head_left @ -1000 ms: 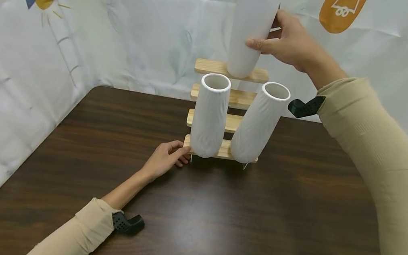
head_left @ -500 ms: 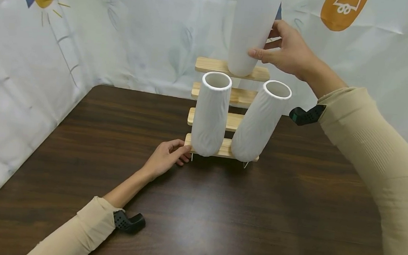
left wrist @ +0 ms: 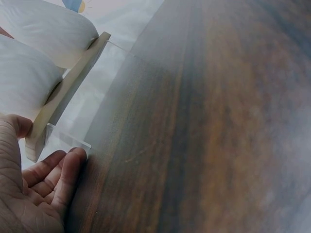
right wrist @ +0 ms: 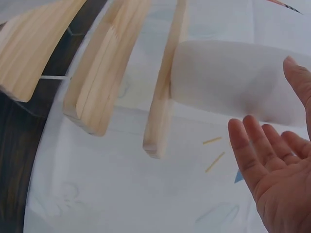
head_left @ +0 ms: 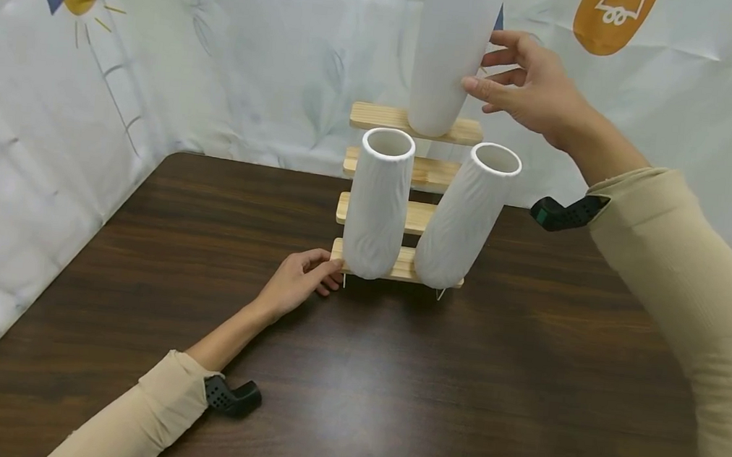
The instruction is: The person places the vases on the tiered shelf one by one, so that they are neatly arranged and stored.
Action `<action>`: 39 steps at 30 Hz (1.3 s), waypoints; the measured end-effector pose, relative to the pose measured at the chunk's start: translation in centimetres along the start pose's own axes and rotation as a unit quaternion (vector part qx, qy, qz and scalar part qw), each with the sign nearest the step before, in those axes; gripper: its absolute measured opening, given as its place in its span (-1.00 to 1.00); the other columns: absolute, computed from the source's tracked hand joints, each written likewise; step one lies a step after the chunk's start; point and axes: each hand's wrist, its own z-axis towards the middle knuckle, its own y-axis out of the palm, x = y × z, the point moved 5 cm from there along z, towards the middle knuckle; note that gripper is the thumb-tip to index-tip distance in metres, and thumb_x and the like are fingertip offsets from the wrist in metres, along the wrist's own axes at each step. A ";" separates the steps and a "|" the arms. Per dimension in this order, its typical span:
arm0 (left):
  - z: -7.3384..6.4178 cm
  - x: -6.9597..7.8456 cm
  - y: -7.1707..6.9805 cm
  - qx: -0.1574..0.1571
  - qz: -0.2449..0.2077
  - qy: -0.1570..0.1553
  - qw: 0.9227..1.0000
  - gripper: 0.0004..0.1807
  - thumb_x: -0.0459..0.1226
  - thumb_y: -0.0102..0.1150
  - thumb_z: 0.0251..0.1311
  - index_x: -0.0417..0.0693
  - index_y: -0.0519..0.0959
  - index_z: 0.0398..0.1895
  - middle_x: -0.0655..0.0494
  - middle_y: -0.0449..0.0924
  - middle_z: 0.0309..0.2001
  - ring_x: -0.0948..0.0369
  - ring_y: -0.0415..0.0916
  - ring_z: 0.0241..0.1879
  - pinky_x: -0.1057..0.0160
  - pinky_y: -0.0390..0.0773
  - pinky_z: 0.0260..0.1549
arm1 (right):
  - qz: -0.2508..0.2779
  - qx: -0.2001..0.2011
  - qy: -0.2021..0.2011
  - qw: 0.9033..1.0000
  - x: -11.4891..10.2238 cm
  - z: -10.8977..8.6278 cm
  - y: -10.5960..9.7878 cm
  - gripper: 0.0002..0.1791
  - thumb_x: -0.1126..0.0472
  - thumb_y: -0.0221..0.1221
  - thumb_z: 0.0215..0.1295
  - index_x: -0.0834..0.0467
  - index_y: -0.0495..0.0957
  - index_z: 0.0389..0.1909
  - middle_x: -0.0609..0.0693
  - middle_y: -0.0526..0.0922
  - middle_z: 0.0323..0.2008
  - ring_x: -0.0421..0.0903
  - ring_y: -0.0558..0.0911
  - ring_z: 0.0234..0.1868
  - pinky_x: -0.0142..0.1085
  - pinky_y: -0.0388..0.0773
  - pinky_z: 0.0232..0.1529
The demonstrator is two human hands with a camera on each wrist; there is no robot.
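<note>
Right hand (head_left: 535, 91), fingers spread, beside smooth white cylinder (head_left: 449, 54); left hand (head_left: 299, 281) pinches wooden slat (head_left: 402, 264) (pale pine).

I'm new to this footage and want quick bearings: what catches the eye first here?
Three tall white vases on a stepped wooden rack at the far side of the dark table: two on the bottom step, one on the top. The right hand, fingers spread, is beside the top vase; the left hand holds the rack's lowest slat.
</note>
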 end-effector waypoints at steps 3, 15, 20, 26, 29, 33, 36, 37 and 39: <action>0.1 0.0 -0.1 0.004 0.000 -0.005 1.000 -0.63 -0.06 0.07 0.52 -0.19 0.64 0.01 -0.08 0.74 -0.17 0.08 0.70 -0.22 0.18 0.73 -0.24 | 0.032 0.005 -0.004 0.999 0.0 -0.6 -0.3 -0.12 0.09 0.28 0.41 0.02 0.03 0.62 0.07 0.29 0.46 -0.01 0.47 0.31 -0.45 0.65 -0.04; 0.0 0.1 -0.5 0.004 -0.031 -0.043 0.999 -0.60 -0.04 0.08 0.52 -0.20 0.62 0.04 -0.13 0.72 -0.14 0.04 0.69 -0.18 0.17 0.71 -0.18 | 0.077 0.026 -0.034 0.996 1.0 -5.3 0.3 -0.35 0.08 0.10 0.55 0.14 0.17 0.55 0.02 0.47 0.24 -0.04 0.55 0.21 -0.46 0.64 -0.07; -0.5 0.5 -0.6 -0.001 -0.059 -0.051 0.997 -0.59 -0.06 0.09 0.51 -0.25 0.59 0.08 -0.18 0.71 -0.10 0.03 0.69 -0.17 0.19 0.72 -0.19 | 0.094 0.034 -0.033 0.994 1.3 -7.4 0.8 -0.42 -0.02 -0.02 0.61 0.12 0.23 0.51 0.04 0.47 0.29 -0.06 0.54 0.24 -0.44 0.56 -0.03; -1.4 0.7 -1.1 -0.015 -0.078 -0.050 0.996 -0.58 -0.16 0.10 0.52 -0.35 0.52 0.18 -0.26 0.69 -0.06 0.08 0.71 -0.19 0.20 0.74 -0.26 | 0.152 0.036 -0.021 0.987 1.6 -9.0 1.3 -0.43 -0.10 -0.05 0.61 0.11 0.30 0.46 0.03 0.50 0.27 -0.02 0.51 0.28 -0.39 0.54 -0.02; -1.7 0.8 -1.3 -0.017 -0.070 -0.051 0.996 -0.58 -0.16 0.11 0.52 -0.34 0.51 0.20 -0.27 0.69 -0.04 0.08 0.72 -0.19 0.19 0.74 -0.27 | 0.163 0.039 -0.025 0.986 1.9 -9.8 1.4 -0.43 -0.10 -0.07 0.62 0.13 0.31 0.45 0.04 0.51 0.25 0.00 0.50 0.28 -0.41 0.57 -0.03; -2.1 0.9 -1.7 -0.011 -0.044 -0.056 0.997 -0.56 -0.12 0.13 0.51 -0.29 0.52 0.22 -0.26 0.69 -0.03 0.03 0.72 -0.16 0.16 0.74 -0.24 | 0.162 0.037 -0.034 0.985 2.5 -10.8 1.6 -0.41 -0.11 -0.08 0.62 0.18 0.31 0.45 0.06 0.50 0.24 0.03 0.48 0.26 -0.41 0.62 -0.04; -2.5 1.1 -2.4 -0.004 -0.013 -0.051 0.999 -0.56 -0.11 0.13 0.51 -0.26 0.53 0.23 -0.24 0.69 -0.02 -0.01 0.71 -0.12 0.16 0.74 -0.20 | 0.169 0.039 -0.050 0.984 3.1 -11.6 1.7 -0.42 -0.08 -0.05 0.62 0.21 0.34 0.43 0.06 0.52 0.21 0.01 0.52 0.21 -0.41 0.65 -0.04; -2.6 1.1 -2.6 0.000 0.000 -0.047 0.999 -0.57 -0.11 0.12 0.51 -0.25 0.53 0.23 -0.23 0.69 -0.02 -0.01 0.72 -0.11 0.16 0.74 -0.19 | 0.172 0.041 -0.057 0.983 3.3 -11.9 1.7 -0.43 -0.07 -0.03 0.61 0.22 0.35 0.42 0.06 0.52 0.19 -0.01 0.53 0.19 -0.41 0.65 -0.03; -2.8 1.5 -3.1 0.010 0.024 -0.035 0.999 -0.57 -0.12 0.12 0.51 -0.26 0.54 0.22 -0.22 0.70 -0.01 -0.01 0.72 -0.09 0.16 0.74 -0.18 | 0.162 0.046 -0.069 0.983 3.8 -12.6 1.7 -0.46 -0.05 -0.03 0.62 0.22 0.36 0.40 0.04 0.54 0.17 -0.05 0.56 0.17 -0.42 0.65 -0.02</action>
